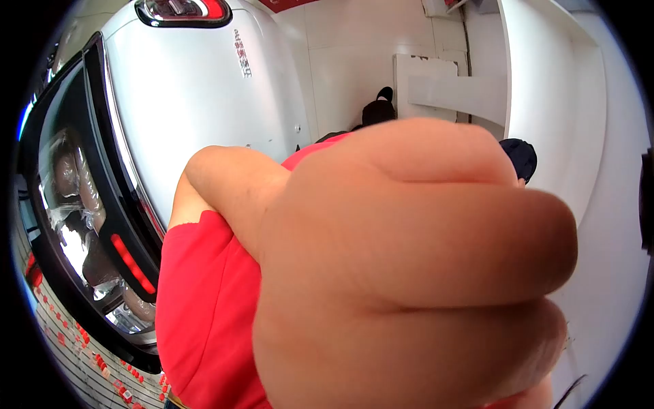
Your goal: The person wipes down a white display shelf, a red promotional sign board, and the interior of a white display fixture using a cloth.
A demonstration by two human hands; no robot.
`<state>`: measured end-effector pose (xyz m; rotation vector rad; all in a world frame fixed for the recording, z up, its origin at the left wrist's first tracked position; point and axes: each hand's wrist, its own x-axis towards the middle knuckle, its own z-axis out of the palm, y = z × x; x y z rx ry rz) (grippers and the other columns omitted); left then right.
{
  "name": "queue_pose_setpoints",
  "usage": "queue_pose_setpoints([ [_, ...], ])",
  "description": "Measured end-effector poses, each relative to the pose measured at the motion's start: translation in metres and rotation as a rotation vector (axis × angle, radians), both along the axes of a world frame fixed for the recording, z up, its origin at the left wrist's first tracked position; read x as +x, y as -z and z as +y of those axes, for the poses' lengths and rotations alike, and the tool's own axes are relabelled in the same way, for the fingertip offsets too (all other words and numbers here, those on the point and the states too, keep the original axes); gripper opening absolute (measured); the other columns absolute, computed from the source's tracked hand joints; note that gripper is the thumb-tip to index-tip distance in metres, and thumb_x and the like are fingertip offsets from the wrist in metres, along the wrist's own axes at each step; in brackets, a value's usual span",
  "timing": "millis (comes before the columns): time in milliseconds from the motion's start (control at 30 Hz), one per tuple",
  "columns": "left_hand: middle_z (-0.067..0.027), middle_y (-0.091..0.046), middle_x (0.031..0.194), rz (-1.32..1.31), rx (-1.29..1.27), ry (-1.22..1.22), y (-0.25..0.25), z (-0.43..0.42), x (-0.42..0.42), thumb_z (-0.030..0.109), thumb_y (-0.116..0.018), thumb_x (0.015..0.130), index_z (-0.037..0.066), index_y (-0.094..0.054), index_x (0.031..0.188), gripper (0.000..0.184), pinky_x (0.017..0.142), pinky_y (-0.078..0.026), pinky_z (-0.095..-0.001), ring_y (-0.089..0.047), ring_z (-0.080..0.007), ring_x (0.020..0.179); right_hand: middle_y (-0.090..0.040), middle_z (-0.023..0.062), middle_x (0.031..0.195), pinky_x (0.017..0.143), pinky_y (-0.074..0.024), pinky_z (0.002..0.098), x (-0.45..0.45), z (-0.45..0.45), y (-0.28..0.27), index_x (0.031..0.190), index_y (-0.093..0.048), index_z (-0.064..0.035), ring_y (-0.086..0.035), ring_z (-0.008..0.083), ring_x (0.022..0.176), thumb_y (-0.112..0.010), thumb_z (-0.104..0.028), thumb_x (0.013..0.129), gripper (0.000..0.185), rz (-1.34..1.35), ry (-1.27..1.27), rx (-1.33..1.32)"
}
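My left hand (409,273) fills the middle and right of the head view, very close to the lens. Its fingers are curled and pressed together, pointing right. Whatever they may hold is hidden. The bent forearm (238,184) runs back to a red short sleeve (208,307). Behind the arm stands the rear of a white car (197,82), nearest to the elbow. My right hand does not show.
The car's rear window (75,184) lies at left, its tail light (184,10) at the top. A dark shoe (385,93) is on the pale floor (347,48). White shelving or a counter (545,68) stands at right. Red decorations (102,365) hang lower left.
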<state>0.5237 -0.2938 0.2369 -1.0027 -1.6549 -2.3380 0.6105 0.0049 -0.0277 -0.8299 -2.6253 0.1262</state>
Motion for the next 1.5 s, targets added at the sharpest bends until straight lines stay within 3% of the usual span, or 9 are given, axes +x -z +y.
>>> queue_pose_setpoints([
  [267,-0.0046,-0.065,0.095,0.007,-0.029,0.049,-0.005,0.045,-0.083,0.007,-0.051,0.091,0.008,-0.064,0.099,0.016,0.073,-0.047,-0.0230,-0.061,-0.0114,0.086,-0.043,0.0156,0.140,0.103,-0.0288,0.0513,-0.152,-0.028,-0.006,0.134,-0.040,-0.0080,-0.041,0.0359,0.125,-0.076,-0.015,0.074,0.070,0.102,-0.300,0.004],
  [633,-0.0067,-0.067,0.100,0.033,-0.115,0.006,-0.023,0.047,-0.189,0.006,-0.046,0.094,0.004,-0.064,0.107,0.022,0.076,-0.049,-0.0241,-0.064,-0.0120,0.089,-0.046,0.0177,0.132,0.098,-0.0327,0.0519,-0.364,-0.031,-0.007,0.132,-0.044,-0.0085,-0.044,0.0384,0.120,-0.081,-0.027,0.069,0.076,0.131,-0.482,0.010],
  [900,-0.0082,-0.069,0.104,-0.126,-0.290,0.031,0.006,0.003,-0.316,0.004,-0.043,0.096,0.001,-0.064,0.112,0.027,0.078,-0.051,-0.0249,-0.065,-0.0125,0.091,-0.055,0.0135,0.121,0.092,-0.0392,0.0451,-0.374,-0.028,-0.013,0.121,-0.052,-0.0068,-0.052,0.0344,0.111,-0.080,-0.018,0.067,0.062,0.193,-0.445,-0.127],
  [1000,-0.0063,-0.069,0.100,-0.263,-0.480,0.031,0.070,-0.019,-0.383,0.013,-0.046,0.100,0.002,-0.064,0.115,0.026,0.079,-0.050,-0.0251,-0.063,-0.0100,0.091,-0.057,0.0140,0.115,0.092,-0.0419,0.0427,-0.353,-0.033,-0.006,0.119,-0.054,-0.0054,-0.054,0.0362,0.108,-0.077,-0.010,0.068,0.057,0.334,-0.331,-0.328],
  [1100,-0.0054,-0.069,0.094,-0.442,-0.696,-0.022,0.146,-0.039,-0.426,0.019,-0.047,0.100,0.003,-0.065,0.114,0.028,0.075,-0.049,-0.0251,-0.060,-0.0099,0.081,-0.062,0.0088,0.114,0.096,-0.0425,0.0316,-0.333,-0.041,-0.029,0.118,-0.055,-0.0013,-0.058,0.0207,0.107,-0.072,-0.009,0.081,0.042,0.595,-0.014,-0.941],
  [1167,-0.0056,-0.069,0.094,-0.575,-0.740,0.055,0.182,-0.048,-0.444,0.020,-0.047,0.100,0.003,-0.065,0.113,0.028,0.073,-0.048,-0.0246,-0.059,-0.0096,0.081,-0.062,0.0067,0.114,0.096,-0.0421,0.0301,-0.313,-0.036,-0.033,0.117,-0.056,0.0017,-0.057,0.0166,0.105,-0.066,-0.008,0.086,0.034,0.850,0.074,-1.052],
  [1333,-0.0054,-0.068,0.098,-0.645,-0.803,0.245,0.211,-0.027,-0.468,0.023,-0.047,0.100,0.003,-0.063,0.116,0.030,0.074,-0.047,-0.0246,-0.059,-0.0095,0.083,-0.061,0.0061,0.113,0.099,-0.0385,0.0326,-0.254,-0.015,-0.067,0.111,-0.057,0.0004,-0.055,0.0171,0.106,-0.058,-0.003,0.089,0.023,1.060,0.217,-0.669],
  [1433,-0.0056,-0.068,0.101,-0.580,-0.802,0.293,0.208,0.001,-0.471,0.023,-0.047,0.099,0.003,-0.062,0.118,0.031,0.077,-0.048,-0.0259,-0.060,-0.0111,0.088,-0.048,0.0194,0.133,0.105,-0.0354,0.0426,-0.200,0.023,-0.048,0.129,-0.046,0.0018,-0.046,0.0332,0.123,-0.072,-0.029,0.085,0.059,0.511,0.582,-0.249],
  [1500,-0.0070,-0.067,0.107,-0.462,-0.793,0.331,0.204,0.024,-0.474,0.023,-0.048,0.099,0.003,-0.060,0.119,0.031,0.083,-0.048,-0.0290,-0.061,-0.0149,0.097,-0.044,0.0225,0.137,0.106,-0.0340,0.0451,-0.178,0.033,-0.041,0.133,-0.043,0.0025,-0.041,0.0370,0.126,-0.074,-0.039,0.080,0.074,0.279,0.784,-0.273],
])
